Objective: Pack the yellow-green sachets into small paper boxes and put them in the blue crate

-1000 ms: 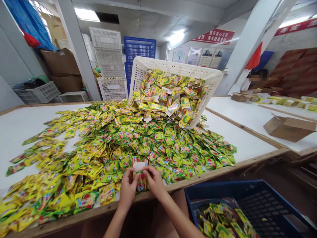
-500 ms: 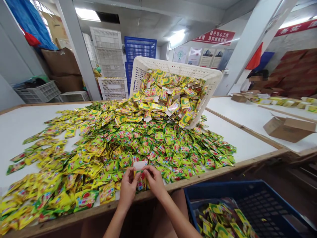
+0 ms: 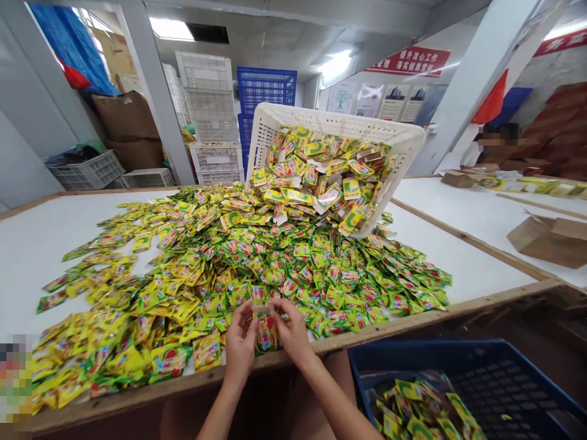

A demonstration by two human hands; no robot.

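From the head camera: at 6 o'clock, above the desk's (image 3: pixel 27 244) near edge, the left hand (image 3: pixel 241 343) and right hand (image 3: pixel 296 335) pinch one box (image 3: pixel 265 331) between thumbs and fingers. Its top appears partly folded, suggesting closure is unfinished. One blue crate (image 3: pixel 426 346) at 5 o'clock bears a partial load; one tipped basket (image 3: pixel 342 120) at 1 o'clock brims with boxes (image 3: pixel 316 164). Packets (image 3: pixel 275 269) sprawl from 9 to 4 o'clock (a pile beyond counting), so much appears left. Two cartons, near (image 3: pixel 548 239) and far (image 3: pixel 458 178), sit toward 3 o'clock.
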